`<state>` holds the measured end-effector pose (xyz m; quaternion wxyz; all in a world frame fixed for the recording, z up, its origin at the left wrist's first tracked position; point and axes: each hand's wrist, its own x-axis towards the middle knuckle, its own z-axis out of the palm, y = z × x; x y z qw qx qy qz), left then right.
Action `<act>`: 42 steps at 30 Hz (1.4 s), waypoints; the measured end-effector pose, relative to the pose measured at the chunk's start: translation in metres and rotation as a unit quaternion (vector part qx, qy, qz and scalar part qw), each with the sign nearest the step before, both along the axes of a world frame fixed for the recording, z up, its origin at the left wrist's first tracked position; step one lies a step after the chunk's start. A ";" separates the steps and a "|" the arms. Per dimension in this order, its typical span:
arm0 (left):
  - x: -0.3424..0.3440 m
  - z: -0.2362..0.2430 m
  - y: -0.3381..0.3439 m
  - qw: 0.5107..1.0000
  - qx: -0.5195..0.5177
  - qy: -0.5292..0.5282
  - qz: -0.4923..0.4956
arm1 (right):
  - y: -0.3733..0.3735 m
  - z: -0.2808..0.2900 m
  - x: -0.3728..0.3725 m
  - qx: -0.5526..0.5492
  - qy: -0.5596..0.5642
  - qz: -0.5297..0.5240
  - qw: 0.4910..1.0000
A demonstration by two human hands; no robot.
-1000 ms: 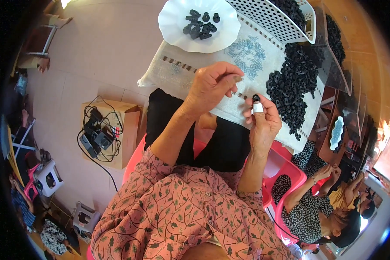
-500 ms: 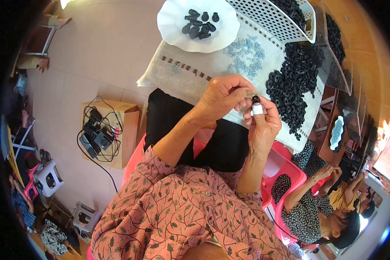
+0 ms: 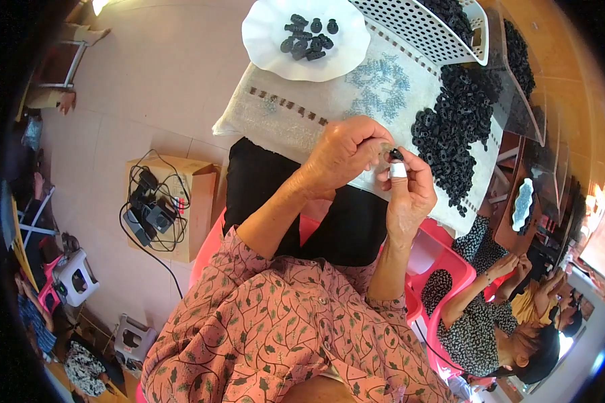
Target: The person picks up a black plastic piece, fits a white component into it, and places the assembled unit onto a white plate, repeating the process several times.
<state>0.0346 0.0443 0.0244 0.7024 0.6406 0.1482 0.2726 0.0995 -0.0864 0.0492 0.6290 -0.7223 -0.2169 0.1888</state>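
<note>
Bright, even daylight; soft shadows only. Lamp glare (image 3: 101, 5) at top edge, warm glow at right rim. Fisheye bends straight lines outward; black vignette in corners. Centre sharp, periphery soft and slightly smeared.

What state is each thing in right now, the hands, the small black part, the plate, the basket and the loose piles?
Left hand: fingers pinched at the small black part.
Right hand: holding that part up at its fingertips.
White plate: holds a few black parts.
White basket: tilted, holds black parts.
Black pile: loose on the cloth.
Pale small pieces: scattered.
</note>
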 end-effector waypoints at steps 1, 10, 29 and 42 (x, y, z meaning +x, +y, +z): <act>0.000 -0.001 0.000 1.000 0.007 -0.005 0.004 | 0.000 0.000 -0.001 0.000 0.000 0.000 1.000; 0.000 -0.002 0.001 0.998 0.046 -0.041 0.005 | -0.002 0.004 -0.002 -0.033 -0.041 -0.004 0.999; -0.004 0.002 0.002 0.993 -0.095 -0.039 -0.053 | -0.002 0.007 -0.004 0.007 0.013 0.000 1.000; -0.009 0.004 0.010 0.997 -0.019 -0.007 -0.069 | -0.004 0.007 -0.003 -0.038 -0.108 0.019 0.993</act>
